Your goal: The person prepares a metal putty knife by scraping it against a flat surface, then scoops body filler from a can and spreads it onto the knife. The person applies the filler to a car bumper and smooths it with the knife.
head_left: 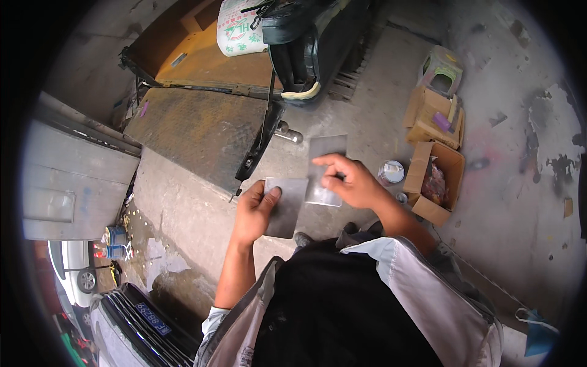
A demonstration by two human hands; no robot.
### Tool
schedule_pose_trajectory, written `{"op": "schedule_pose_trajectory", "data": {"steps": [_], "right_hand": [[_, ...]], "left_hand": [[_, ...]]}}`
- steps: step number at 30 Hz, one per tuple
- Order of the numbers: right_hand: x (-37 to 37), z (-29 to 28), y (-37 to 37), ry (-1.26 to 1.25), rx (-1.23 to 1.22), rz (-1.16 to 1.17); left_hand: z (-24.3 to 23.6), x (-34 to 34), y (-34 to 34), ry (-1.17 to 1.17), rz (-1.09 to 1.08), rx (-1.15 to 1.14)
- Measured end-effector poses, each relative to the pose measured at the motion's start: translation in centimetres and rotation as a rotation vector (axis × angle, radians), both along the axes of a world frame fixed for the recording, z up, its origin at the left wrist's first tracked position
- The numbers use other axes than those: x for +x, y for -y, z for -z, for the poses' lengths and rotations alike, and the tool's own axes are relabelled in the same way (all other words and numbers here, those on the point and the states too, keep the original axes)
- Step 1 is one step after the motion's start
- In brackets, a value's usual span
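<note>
My left hand (257,211) grips a dark grey rectangular sheet (284,214) by its left edge, thumb lying on top. My right hand (345,177), to its right and slightly higher, holds a second, lighter grey sheet (324,147) with a pale lower edge, index finger crooked over its face. The two sheets sit side by side at slightly different heights, the lower one nearer my body. My shoes show just below them on the concrete floor (186,220).
An open vehicle tailgate (195,131) with a rusty surface and a white sack (238,24) lie ahead. Cardboard boxes (422,168) and a round tin (391,171) line the right wall. At left stand a metal panel (79,177), paint cans (115,235) and cars (79,278).
</note>
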State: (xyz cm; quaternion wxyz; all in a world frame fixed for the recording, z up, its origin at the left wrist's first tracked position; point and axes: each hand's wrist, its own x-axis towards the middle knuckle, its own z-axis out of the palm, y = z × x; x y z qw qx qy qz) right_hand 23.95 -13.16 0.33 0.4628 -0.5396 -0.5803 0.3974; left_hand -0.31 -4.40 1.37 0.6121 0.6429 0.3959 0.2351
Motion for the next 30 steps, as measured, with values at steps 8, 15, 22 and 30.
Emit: {"op": "schedule_pose_trajectory", "data": {"steps": [8, 15, 22, 30], "right_hand": [[-0.9, -1.3, 1.2, -0.038, 0.129, 0.147], [-3.9, -2.5, 0.3, 0.159, 0.224, 0.131], [-3.0, -1.0, 0.6, 0.237, 0.297, 0.214], [-1.4, -0.4, 0.5, 0.370, 0.118, 0.276]], "left_hand": [[-0.4, 0.3, 0.2, -0.087, -0.050, 0.208], [-0.4, 2.2, 1.0, -0.133, 0.087, 0.262], [-0.5, 1.8, 0.7, -0.115, 0.045, 0.287], [-0.7, 0.8, 0.0, -0.022, 0.023, 0.060]]}}
